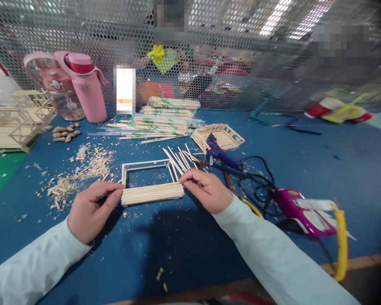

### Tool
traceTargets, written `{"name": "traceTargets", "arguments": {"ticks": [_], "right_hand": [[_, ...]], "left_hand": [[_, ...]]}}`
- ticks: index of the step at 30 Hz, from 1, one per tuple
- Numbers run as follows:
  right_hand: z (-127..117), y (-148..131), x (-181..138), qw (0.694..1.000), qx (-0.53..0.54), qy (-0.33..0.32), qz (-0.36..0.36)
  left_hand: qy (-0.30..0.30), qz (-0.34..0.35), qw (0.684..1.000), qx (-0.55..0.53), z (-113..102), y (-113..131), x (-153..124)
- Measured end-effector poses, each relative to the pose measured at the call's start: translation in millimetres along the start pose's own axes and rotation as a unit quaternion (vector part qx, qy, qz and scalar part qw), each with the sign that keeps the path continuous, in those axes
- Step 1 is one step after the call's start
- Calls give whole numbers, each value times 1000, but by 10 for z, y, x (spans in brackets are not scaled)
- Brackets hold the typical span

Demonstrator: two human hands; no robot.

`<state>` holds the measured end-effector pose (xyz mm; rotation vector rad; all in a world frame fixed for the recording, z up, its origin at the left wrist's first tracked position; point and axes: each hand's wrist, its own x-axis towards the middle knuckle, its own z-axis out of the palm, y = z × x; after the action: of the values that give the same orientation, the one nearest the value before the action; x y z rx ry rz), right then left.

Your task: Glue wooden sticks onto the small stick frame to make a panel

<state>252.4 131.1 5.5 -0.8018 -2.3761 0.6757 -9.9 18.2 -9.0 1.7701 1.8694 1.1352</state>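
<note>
A small rectangular frame of pale wooden sticks lies on the blue table, its near part covered by a row of sticks laid side by side. My left hand pinches the left end of the row's far stick between thumb and fingers. At the right end, my right hand pinches the same stick or the frame's edge; its fingertips partly hide which. Several loose sticks fan out just beyond my right hand, beside dark-handled pliers that are partly hidden.
A blue glue gun with a black cord lies near a stick tray. Bagged sticks, peanuts, cut scraps and a pink bottle stand or lie beyond. A magenta tool is at right; stick models at left.
</note>
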Motion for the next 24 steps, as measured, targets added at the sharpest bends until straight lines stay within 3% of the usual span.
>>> {"name": "traceTargets", "arguments": {"ticks": [10, 24], "right_hand": [[-48, -19, -40, 998, 6, 7, 60], [-105, -15, -29, 1000, -26, 8, -12]], "left_hand": [[6, -58, 998, 12, -3, -11, -1], [23, -37, 999, 31, -15, 33, -14]]}}
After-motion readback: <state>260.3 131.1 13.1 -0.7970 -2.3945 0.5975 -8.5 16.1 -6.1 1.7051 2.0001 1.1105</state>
